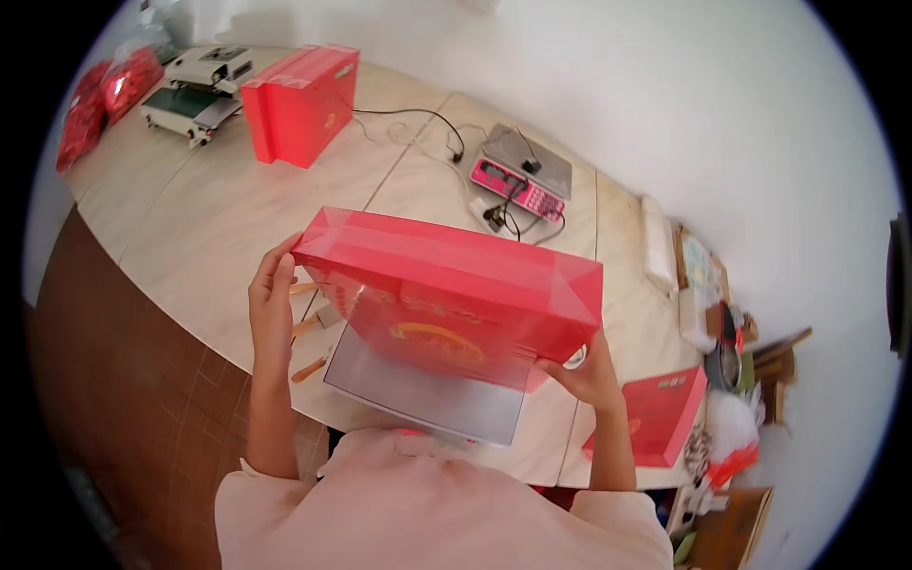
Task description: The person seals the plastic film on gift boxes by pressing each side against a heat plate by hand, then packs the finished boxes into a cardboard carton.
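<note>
A red gift box (446, 261) with gold print on its front is held up on edge between my two hands. Clear film covers it, with folded flaps at the ends. My left hand (274, 296) grips its left end, the fingers partly hidden behind the corner. At the lower right corner, my right hand (587, 375) has its thumb on the front face and its other fingers mostly out of sight. Below the box lies a flat grey metal plate (427, 394) near my body. Wooden-handled tools (309, 369) stick out beside it, close to my left hand.
Red boxes stand at the back (304, 104) and at the right (660, 418). A pink-panelled scale (518, 185) with cables sits against the wall. At the far left are a white machine (195, 100) and red bags (109, 95). Clutter, including a plastic bag (731, 427), lines the right edge.
</note>
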Available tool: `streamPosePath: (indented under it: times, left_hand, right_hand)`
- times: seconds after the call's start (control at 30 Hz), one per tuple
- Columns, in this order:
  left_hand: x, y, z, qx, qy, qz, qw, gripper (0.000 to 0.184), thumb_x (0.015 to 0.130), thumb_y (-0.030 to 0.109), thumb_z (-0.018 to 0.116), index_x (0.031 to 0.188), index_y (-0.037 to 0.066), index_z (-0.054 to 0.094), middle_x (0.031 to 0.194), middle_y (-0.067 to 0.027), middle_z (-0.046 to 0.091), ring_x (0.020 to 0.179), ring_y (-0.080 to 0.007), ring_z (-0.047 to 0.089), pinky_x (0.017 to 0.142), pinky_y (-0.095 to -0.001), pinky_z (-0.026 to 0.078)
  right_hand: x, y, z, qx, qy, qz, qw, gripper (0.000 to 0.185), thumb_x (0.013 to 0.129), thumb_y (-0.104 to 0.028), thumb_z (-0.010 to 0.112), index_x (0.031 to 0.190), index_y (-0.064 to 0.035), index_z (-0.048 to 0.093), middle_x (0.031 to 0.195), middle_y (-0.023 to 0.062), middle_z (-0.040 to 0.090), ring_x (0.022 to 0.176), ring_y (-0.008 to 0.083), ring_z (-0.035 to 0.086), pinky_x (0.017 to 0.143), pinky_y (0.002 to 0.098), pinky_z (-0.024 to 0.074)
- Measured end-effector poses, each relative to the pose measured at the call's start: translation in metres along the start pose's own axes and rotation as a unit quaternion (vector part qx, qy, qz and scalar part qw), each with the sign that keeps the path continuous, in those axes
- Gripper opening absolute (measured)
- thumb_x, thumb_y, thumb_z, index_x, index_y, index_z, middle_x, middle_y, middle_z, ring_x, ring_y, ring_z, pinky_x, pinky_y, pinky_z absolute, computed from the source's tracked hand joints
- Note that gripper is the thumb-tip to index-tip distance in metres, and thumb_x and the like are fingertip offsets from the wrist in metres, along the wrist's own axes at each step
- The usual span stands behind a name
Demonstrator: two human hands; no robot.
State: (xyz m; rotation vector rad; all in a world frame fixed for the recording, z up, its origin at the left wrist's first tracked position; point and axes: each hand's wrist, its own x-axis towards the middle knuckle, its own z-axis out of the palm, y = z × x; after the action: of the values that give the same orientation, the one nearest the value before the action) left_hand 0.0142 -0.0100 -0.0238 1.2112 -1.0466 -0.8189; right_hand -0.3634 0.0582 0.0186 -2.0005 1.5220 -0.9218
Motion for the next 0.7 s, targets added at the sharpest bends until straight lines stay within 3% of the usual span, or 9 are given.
streamPosePath:
  times: [0.13, 0.17, 0.3, 0.37, 0.43, 0.5, 0.57, 0.63, 0.7]
  left_hand:
    - [-0.019, 0.008, 0.030, -0.038, -0.071, 0.019, 0.997, 0.029, 0.096, 0.022, 0.048, 0.114, 0.004, 0.062, 0.108, -0.0016, 0.062, 0.099, -0.0099, 0.053, 0.086, -0.0260, 0.038]
    - [-0.023, 0.013, 0.037, -0.016, -0.075, 0.025, 0.997, 0.028, 0.096, 0.021, 0.048, 0.114, 0.004, 0.062, 0.106, -0.0015, 0.062, 0.097, -0.0100, 0.052, 0.086, -0.0260, 0.038]
    - [-0.032, 0.018, 0.054, 0.009, -0.094, 0.037, 0.995, 0.026, 0.095, 0.022, 0.051, 0.110, 0.004, 0.062, 0.101, -0.0022, 0.062, 0.091, -0.0101, 0.052, 0.084, -0.0268, 0.040]
    - [-0.034, 0.020, 0.059, 0.018, -0.102, 0.030, 0.994, 0.026, 0.094, 0.023, 0.052, 0.108, 0.003, 0.062, 0.101, -0.0025, 0.062, 0.092, -0.0100, 0.052, 0.084, -0.0269, 0.040]
    - [-0.030, 0.019, 0.060, 0.058, -0.094, 0.033, 0.993, 0.027, 0.096, 0.021, 0.049, 0.109, 0.000, 0.060, 0.106, -0.0057, 0.061, 0.104, -0.0130, 0.053, 0.096, -0.0284, 0.036]
    - [-0.025, 0.016, 0.064, 0.068, -0.097, 0.048, 0.992, 0.027, 0.096, 0.021, 0.049, 0.109, 0.000, 0.059, 0.106, -0.0060, 0.061, 0.104, -0.0132, 0.053, 0.096, -0.0285, 0.037]
    - [-0.015, 0.011, 0.070, 0.068, -0.108, 0.090, 0.988, 0.034, 0.095, 0.024, 0.050, 0.118, 0.000, 0.054, 0.116, -0.0088, 0.057, 0.110, -0.0165, 0.051, 0.098, -0.0301, 0.036]
    - [-0.011, 0.010, 0.084, 0.044, -0.124, 0.094, 0.987, 0.039, 0.093, 0.026, 0.049, 0.124, 0.001, 0.050, 0.122, -0.0108, 0.054, 0.115, -0.0189, 0.050, 0.100, -0.0314, 0.035]
    - [-0.012, 0.007, 0.094, 0.016, -0.141, 0.099, 0.985, 0.045, 0.092, 0.028, 0.048, 0.129, 0.003, 0.046, 0.128, -0.0128, 0.051, 0.119, -0.0212, 0.048, 0.103, -0.0326, 0.033]
  right_hand:
    - [-0.036, 0.048, -0.005, -0.072, -0.043, 0.047, 0.995, 0.061, 0.067, -0.009, 0.081, 0.121, -0.0029, 0.053, 0.094, 0.0117, 0.068, 0.097, 0.0258, 0.062, 0.087, 0.0368, 0.0450]
    - [-0.041, 0.041, -0.003, -0.009, 0.003, 0.104, 0.995, 0.033, 0.069, -0.008, 0.079, 0.097, -0.0012, 0.064, 0.075, 0.0085, 0.068, 0.083, 0.0239, 0.064, 0.078, 0.0344, 0.0482]
    - [-0.058, 0.072, 0.003, 0.039, 0.028, 0.118, 0.992, 0.019, 0.070, -0.008, 0.079, 0.082, 0.0004, 0.067, 0.079, 0.0088, 0.068, 0.079, 0.0197, 0.064, 0.072, 0.0322, 0.0487]
    - [-0.060, 0.077, 0.004, 0.060, 0.033, 0.121, 0.990, 0.020, 0.070, -0.008, 0.080, 0.083, 0.0001, 0.067, 0.078, 0.0077, 0.068, 0.078, 0.0186, 0.064, 0.073, 0.0320, 0.0488]
    - [-0.064, 0.082, 0.002, 0.082, 0.035, 0.128, 0.988, 0.021, 0.069, -0.008, 0.080, 0.085, -0.0001, 0.067, 0.076, 0.0066, 0.068, 0.077, 0.0176, 0.064, 0.073, 0.0317, 0.0488]
    - [-0.064, 0.089, 0.000, 0.083, -0.003, 0.133, 0.988, 0.050, 0.068, -0.011, 0.082, 0.112, -0.0017, 0.061, 0.101, 0.0101, 0.067, 0.094, 0.0189, 0.062, 0.084, 0.0325, 0.0474]
    - [-0.063, 0.084, -0.001, 0.030, 0.087, 0.074, 0.993, 0.087, 0.064, -0.012, 0.084, 0.138, -0.0043, 0.038, 0.130, 0.0139, 0.051, 0.116, 0.0225, 0.051, 0.097, 0.0346, 0.0414]
    - [-0.048, 0.053, -0.006, 0.248, 0.164, 0.016, 0.955, 0.097, 0.072, -0.022, 0.080, 0.146, -0.0052, 0.019, 0.144, 0.0144, 0.033, 0.129, 0.0248, 0.039, 0.103, 0.0359, 0.0354]
    - [-0.037, 0.048, -0.008, 0.296, 0.205, -0.009, 0.933, 0.085, 0.079, -0.028, 0.072, 0.144, -0.0044, 0.023, 0.142, 0.0146, 0.036, 0.127, 0.0241, 0.041, 0.102, 0.0356, 0.0362]
